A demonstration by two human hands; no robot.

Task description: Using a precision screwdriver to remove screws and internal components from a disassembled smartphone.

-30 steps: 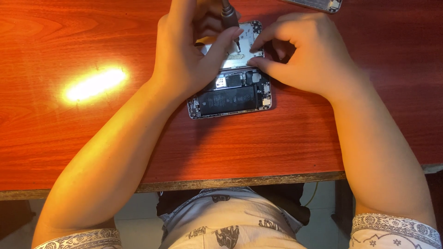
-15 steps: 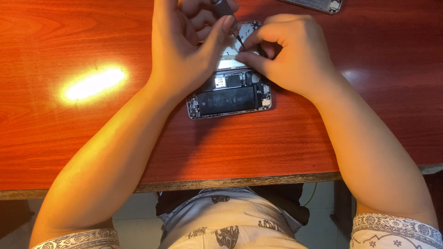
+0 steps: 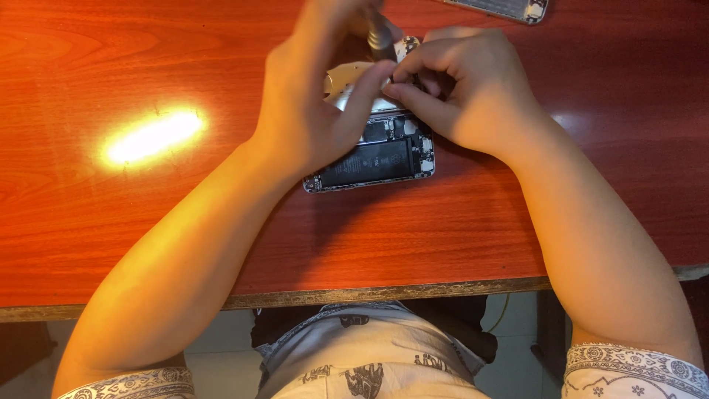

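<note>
An opened smartphone body [image 3: 378, 161] lies on the red-brown wooden table [image 3: 148, 222], its dark battery and circuit parts exposed. A silvery panel [image 3: 346, 77] is raised over its far end. My left hand [image 3: 314, 111] reaches over the phone, thumb pressed on the panel, fingers around a grey screwdriver [image 3: 379, 34] that stands nearly upright. My right hand [image 3: 469, 89] comes in from the right, its fingertips pinched together on the panel's edge, touching my left thumb. The screwdriver tip and the phone's far end are hidden by my hands.
Another flat phone part [image 3: 509, 7] lies at the table's far edge, top right. A bright glare spot [image 3: 151, 137] shines on the wood to the left. The table's worn front edge [image 3: 369, 295] runs above my lap.
My right hand's fingertips have slid left to meet my left thumb over the panel. The screwdriver has shifted slightly right. The phone body has stayed put.
</note>
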